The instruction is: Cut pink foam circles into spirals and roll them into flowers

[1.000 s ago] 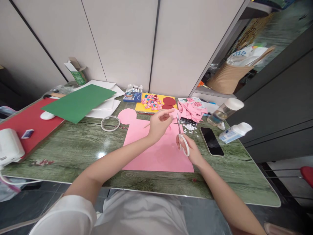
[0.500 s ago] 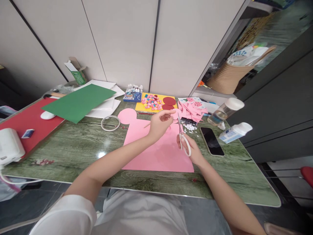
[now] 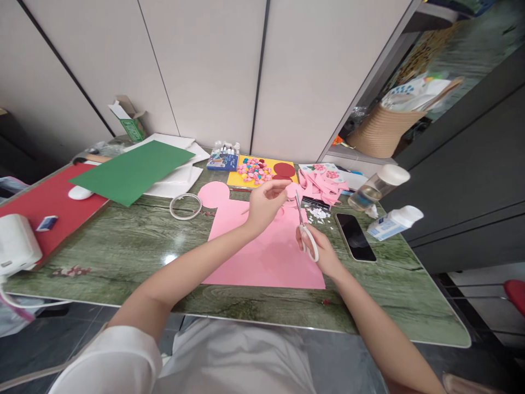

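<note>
My left hand [image 3: 264, 205] is closed in a pinch on a small pink paper piece [image 3: 293, 190], held just above the table. My right hand [image 3: 322, 251] grips white-handled scissors [image 3: 305, 232], whose blades point up at that piece. Under both hands lies a large pink paper sheet [image 3: 266, 251] with a round cut-out shape at its far left corner.
A black phone [image 3: 355, 236], two bottles [image 3: 377, 187] and pink scraps [image 3: 322, 183] lie to the right. A tape ring [image 3: 185, 206], green sheet [image 3: 131, 171], red mat [image 3: 45, 205], white device [image 3: 14, 245] and yellow sheet with small coloured pieces [image 3: 254, 171] lie left and behind.
The scissors and my right hand shifted slightly; the blades tilt a little more to the left toward the pink piece. My left hand stays almost still.
</note>
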{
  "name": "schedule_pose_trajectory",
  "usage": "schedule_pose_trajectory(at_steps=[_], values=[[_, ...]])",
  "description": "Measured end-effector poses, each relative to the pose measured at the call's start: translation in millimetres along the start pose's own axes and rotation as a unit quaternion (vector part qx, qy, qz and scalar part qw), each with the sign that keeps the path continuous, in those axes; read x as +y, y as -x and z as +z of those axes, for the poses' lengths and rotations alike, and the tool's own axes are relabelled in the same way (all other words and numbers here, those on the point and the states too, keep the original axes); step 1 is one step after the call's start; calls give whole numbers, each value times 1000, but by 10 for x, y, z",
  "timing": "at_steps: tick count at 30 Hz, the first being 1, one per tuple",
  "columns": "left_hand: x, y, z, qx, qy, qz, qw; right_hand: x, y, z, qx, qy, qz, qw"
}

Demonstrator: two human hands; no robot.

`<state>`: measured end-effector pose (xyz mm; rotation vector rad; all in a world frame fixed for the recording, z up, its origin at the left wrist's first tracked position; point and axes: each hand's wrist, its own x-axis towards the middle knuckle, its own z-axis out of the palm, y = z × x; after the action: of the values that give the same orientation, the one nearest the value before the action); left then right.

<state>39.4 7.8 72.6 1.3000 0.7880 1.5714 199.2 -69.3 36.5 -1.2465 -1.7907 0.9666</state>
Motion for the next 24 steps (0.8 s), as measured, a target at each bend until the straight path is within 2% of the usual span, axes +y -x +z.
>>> schedule_pose_trajectory(at_steps=[7, 14, 24], values=[[-28, -23, -14, -3, 25, 6, 1000, -16, -1, -6, 1, 5, 3, 1000], [-20, 6, -21, -38, 16, -35, 999, -19, -5, -18, 9, 3, -1, 1000], [-8, 36, 14, -53, 13, -57, 997, -66, -7, -9, 10, -13, -23, 1000]])
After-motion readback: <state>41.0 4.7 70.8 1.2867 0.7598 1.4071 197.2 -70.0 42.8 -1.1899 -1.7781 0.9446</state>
